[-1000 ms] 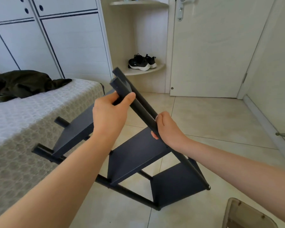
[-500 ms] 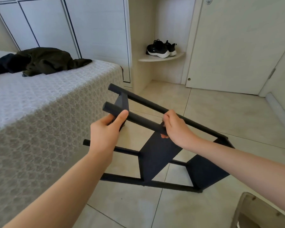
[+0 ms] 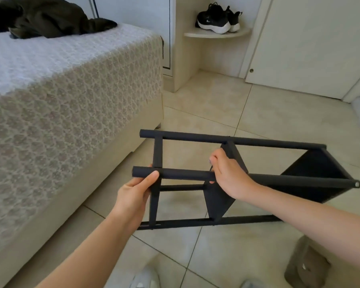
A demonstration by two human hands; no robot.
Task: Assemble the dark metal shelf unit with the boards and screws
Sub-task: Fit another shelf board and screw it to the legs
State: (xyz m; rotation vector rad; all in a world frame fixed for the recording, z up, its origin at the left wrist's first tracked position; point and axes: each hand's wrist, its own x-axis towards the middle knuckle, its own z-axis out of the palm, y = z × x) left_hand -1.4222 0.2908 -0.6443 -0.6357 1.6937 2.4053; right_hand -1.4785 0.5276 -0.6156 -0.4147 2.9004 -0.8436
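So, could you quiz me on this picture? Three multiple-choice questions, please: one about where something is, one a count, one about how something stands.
1. Where are the black sneakers? A on a windowsill; B on the corner shelf; C in a box.
2. How many hands grip the near tube of the shelf unit? A none; B one; C two.
3. How does the shelf unit lie? A upright on its feet; B turned on its side; C in loose parts.

Answers: 1 B, the pair rests on top of that shelf. 2 C, the left hand and the right hand both curl round it. 3 B, the near tube runs level, not upright.
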